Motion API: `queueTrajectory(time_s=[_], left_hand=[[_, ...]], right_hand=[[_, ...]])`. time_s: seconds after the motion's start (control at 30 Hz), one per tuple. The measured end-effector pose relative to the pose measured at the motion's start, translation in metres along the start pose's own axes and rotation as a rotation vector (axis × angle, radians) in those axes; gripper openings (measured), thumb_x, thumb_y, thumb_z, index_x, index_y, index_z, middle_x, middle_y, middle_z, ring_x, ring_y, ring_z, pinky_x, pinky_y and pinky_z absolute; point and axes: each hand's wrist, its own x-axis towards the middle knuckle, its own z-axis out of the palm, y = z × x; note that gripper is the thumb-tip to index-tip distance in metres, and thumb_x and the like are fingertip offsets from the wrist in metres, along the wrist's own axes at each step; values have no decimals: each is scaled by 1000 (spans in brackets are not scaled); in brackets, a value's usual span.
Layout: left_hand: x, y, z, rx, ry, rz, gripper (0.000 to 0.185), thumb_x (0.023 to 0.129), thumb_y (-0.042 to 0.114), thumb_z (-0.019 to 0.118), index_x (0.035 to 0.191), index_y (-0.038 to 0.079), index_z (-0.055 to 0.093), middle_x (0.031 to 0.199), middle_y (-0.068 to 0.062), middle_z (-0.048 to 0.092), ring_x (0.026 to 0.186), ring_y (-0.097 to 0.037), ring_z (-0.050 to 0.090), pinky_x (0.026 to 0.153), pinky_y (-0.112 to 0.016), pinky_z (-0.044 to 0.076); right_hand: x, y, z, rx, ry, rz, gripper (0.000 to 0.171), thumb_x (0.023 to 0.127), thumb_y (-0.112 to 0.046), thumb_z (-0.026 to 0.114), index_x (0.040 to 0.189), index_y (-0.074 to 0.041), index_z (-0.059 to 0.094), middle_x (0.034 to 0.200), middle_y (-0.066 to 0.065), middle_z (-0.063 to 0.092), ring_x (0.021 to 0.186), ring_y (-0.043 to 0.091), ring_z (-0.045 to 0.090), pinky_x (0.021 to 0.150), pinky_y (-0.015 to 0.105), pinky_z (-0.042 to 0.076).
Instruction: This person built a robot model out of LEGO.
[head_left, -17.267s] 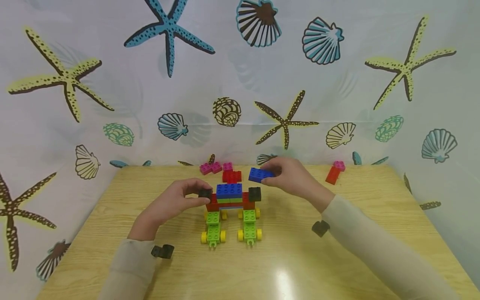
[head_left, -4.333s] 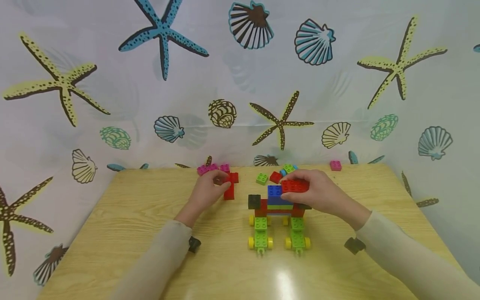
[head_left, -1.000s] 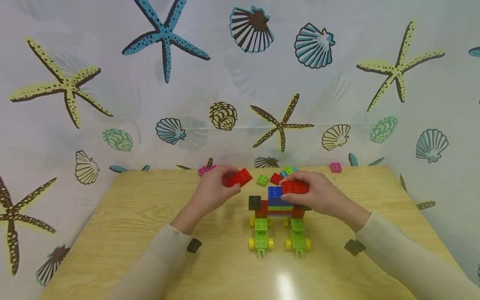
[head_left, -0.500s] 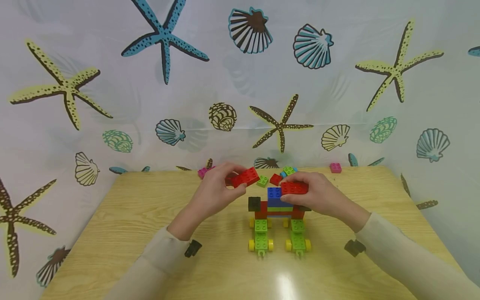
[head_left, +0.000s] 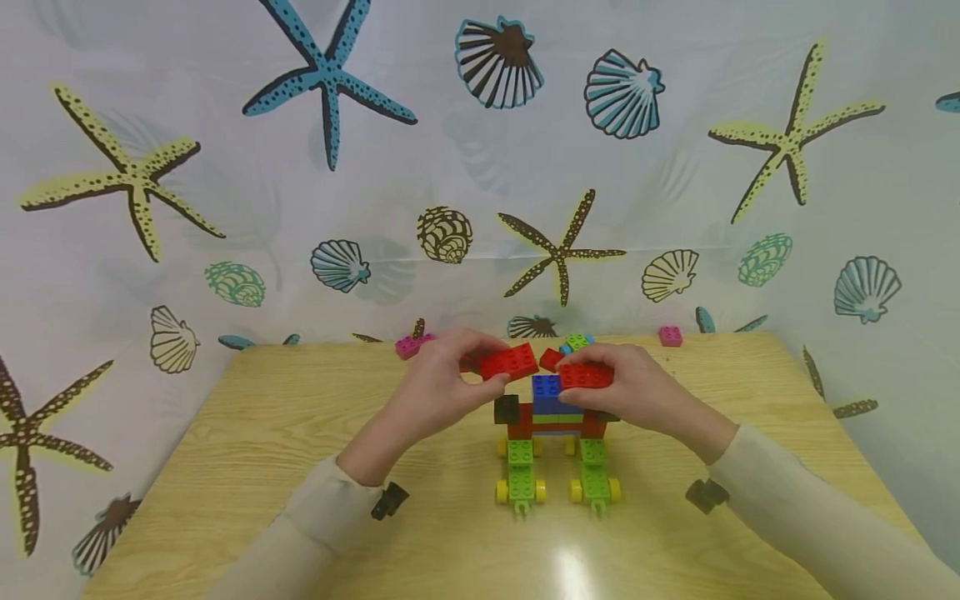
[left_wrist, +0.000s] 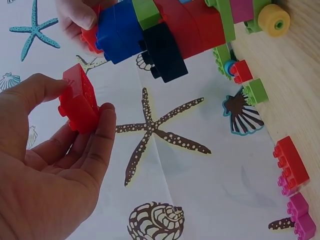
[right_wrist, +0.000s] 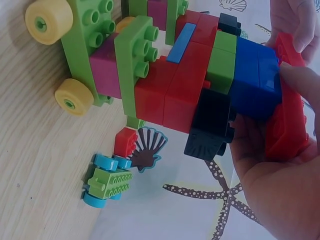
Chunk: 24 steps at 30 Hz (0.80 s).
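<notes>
A toy vehicle of building bricks stands on the table, with green wheeled bases, red bricks, a black brick on its left side and blue bricks on top. My right hand holds a red brick against the blue top, over its right part; the right wrist view shows this red brick right at the blue studs. Between thumb and fingers, my left hand pinches another red brick, raised and slightly tilted, just left of the top. In the left wrist view that brick is apart from the vehicle.
Behind the vehicle lie a small red brick, a small green brick and a green piece with blue wheels. Pink bricks and a red brick sit at the back left, one pink brick at the back right.
Since the oldest frame, the vehicle has shifted right and the blue brick has left my right hand. My left hand has lifted a red brick from the back and carried it right. My right hand stays nearly still lately.
</notes>
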Motion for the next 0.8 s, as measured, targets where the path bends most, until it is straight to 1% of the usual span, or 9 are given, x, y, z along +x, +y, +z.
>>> queueTrajectory(time_s=[0.2,0.43,0.6,0.8], left_hand=[[-1,3,3,-14,-34,0,35,100,18,84,133,10,78,124,-5,81,108,-22,79,103,-43,68],[1,2,8,-12,-61,-4,33,99,19,85,130,10,79,121,-4,83,107,-21,79,103,-44,68],[1,2,11,2,-83,-14,32,99,20,85,130,11,79,123,-4,82,108,-20,78,103,-43,67],[1,2,11,15,-86,9,32,99,19,85,130,10,80,123,-4,82,107,-21,78,103,-44,67]], right_hand=[[2,-2,2,5,2,-27,46,101,-38,86,139,-14,76,123,9,78,101,22,71,85,31,64],[4,-3,4,16,8,-12,46,99,-38,87,138,-17,77,125,8,77,105,24,70,90,34,63],[6,-4,6,16,2,-11,47,99,-39,87,138,-17,76,128,8,77,108,25,70,92,35,64],[6,-5,7,19,3,-10,46,99,-38,88,138,-17,77,129,8,78,110,25,72,95,38,65]])
